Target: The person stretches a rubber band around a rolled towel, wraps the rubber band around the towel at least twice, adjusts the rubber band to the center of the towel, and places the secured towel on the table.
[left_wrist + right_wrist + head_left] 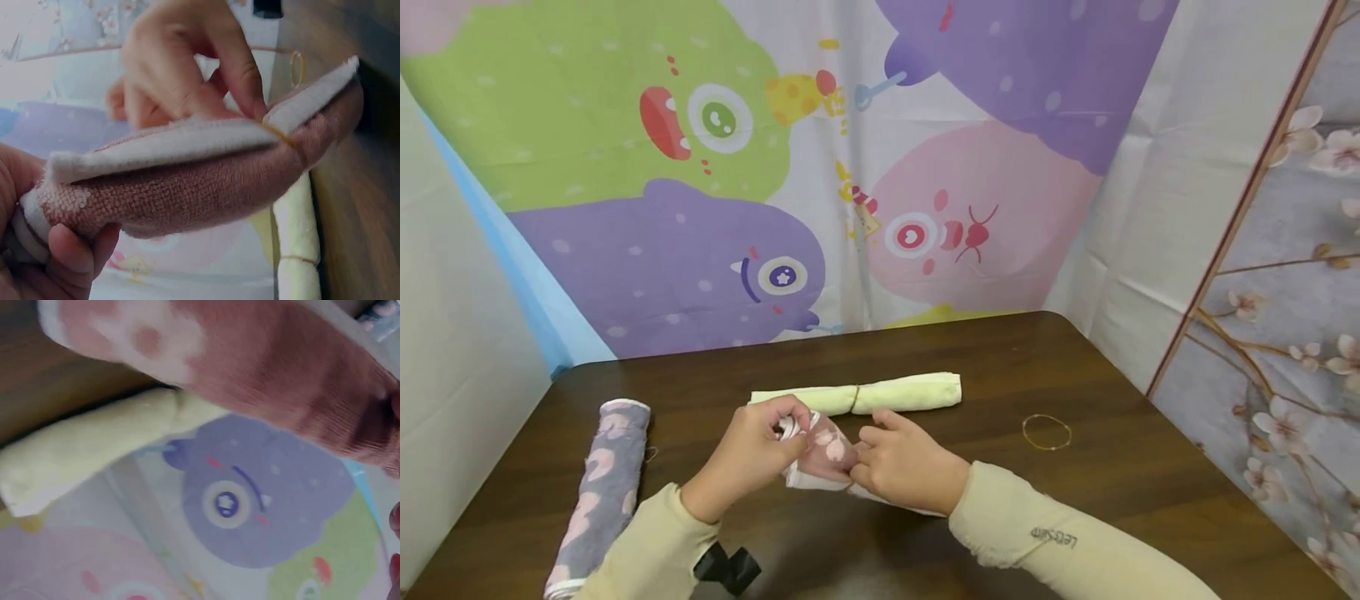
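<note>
A rolled pink towel (829, 448) with pale patterns and white edging is held up over the table. My left hand (747, 458) grips one end of the roll, thumb on one side and fingers on the other. At its middle a thin rubber band (279, 134) goes around the roll, and in the left wrist view the fingertips of my right hand (181, 69) pinch right at this band. The far half of the towel (269, 369) sticks out past the right hand in the right wrist view.
Behind the hands lies a rolled pale yellow towel (917, 392) with a band round its middle. A rolled grey and pink towel (602, 483) is at the left. One loose rubber band (1047, 448) lies on the dark wooden table (1120, 500) at the right. A patterned curtain (865, 283) hangs behind.
</note>
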